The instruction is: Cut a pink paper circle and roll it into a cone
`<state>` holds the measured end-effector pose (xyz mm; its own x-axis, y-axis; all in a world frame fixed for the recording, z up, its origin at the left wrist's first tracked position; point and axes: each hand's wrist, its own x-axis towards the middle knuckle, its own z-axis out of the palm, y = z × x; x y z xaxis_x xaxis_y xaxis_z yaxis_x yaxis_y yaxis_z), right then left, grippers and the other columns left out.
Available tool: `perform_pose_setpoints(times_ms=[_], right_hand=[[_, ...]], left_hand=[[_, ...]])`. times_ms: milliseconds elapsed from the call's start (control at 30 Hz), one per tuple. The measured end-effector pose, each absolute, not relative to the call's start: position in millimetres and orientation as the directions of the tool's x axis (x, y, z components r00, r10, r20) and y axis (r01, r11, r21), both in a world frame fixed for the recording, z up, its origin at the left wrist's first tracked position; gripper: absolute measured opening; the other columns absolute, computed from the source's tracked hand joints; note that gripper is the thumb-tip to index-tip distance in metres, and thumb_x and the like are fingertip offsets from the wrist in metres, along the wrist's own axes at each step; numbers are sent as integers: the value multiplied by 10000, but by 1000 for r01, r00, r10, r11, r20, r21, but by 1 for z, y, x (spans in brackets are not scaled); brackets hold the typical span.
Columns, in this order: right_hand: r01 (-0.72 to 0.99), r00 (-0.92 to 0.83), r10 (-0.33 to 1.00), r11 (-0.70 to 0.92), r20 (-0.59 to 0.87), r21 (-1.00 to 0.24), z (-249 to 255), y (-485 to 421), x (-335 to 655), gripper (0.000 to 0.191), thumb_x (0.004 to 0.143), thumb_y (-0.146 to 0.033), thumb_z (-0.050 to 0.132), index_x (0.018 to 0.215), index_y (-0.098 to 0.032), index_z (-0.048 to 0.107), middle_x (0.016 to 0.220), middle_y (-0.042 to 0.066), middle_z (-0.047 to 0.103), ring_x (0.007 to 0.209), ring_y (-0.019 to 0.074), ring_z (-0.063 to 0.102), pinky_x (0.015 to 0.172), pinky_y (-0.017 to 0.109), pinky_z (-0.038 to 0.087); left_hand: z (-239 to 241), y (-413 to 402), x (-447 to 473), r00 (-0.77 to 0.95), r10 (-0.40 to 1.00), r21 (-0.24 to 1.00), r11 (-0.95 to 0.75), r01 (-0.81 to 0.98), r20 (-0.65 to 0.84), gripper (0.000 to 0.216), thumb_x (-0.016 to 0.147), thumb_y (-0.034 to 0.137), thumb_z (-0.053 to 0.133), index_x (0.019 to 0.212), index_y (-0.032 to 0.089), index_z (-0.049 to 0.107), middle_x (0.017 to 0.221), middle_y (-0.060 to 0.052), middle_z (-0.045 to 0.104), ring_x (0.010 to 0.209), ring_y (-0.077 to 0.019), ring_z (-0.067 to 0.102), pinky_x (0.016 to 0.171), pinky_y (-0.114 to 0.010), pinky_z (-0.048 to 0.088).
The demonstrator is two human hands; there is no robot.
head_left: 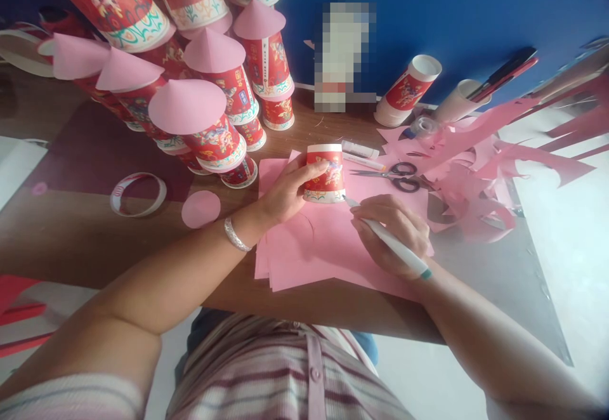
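My left hand (285, 191) is closed round a red patterned paper cup (326, 176) that stands upside down on a stack of pink paper sheets (323, 249). My right hand (392, 233) grips a white pen (390, 242) with a teal end. The pen's tip touches the paper right at the cup's rim. A faint curved line shows on the pink paper to the left of the cup.
Stacked red cups with pink paper cones (190, 106) crowd the back left. Scissors (397, 176) and a glue stick (359, 149) lie behind the cup. Pink paper scraps (476, 172) spread to the right. A pink disc (200, 209) and a cut cup rim ring (137, 195) lie at left.
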<state>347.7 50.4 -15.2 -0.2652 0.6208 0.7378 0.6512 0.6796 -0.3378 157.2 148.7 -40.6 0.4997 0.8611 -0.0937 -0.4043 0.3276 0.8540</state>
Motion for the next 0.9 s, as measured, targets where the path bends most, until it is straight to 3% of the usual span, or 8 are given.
perform_pose_setpoints(times_ms=[300,600,900], right_hand=[[652,-299,615,690,730,-314,-15,52,344,169,985,-117,674,1077,-241,605,807,-2,744,663,154,744,559,256,597],[654,-311,602,697,736,-294,-14,53,343,161,987,-106,670,1059,-231,598,791,-2,727,647,143,731,551,246,589],[669,-314,625,680,714,-301,-15,51,343,156,990,-116,664,1048,-241,592,778,-18,723,633,137,720,547,252,581]], left_hand=[[-38,149,157,568,820,859,338,-385,-68,354,896,446,785,1122,185,706,1093,-84,758,996,-216,718,871,-326,577],[-39,148,158,588,809,872,306,-381,-27,350,895,429,798,1106,169,699,1007,-63,726,899,-187,687,808,-304,567],[-44,149,156,601,800,892,281,-355,-13,355,903,435,791,1119,175,682,1049,-74,740,942,-202,707,855,-319,577]])
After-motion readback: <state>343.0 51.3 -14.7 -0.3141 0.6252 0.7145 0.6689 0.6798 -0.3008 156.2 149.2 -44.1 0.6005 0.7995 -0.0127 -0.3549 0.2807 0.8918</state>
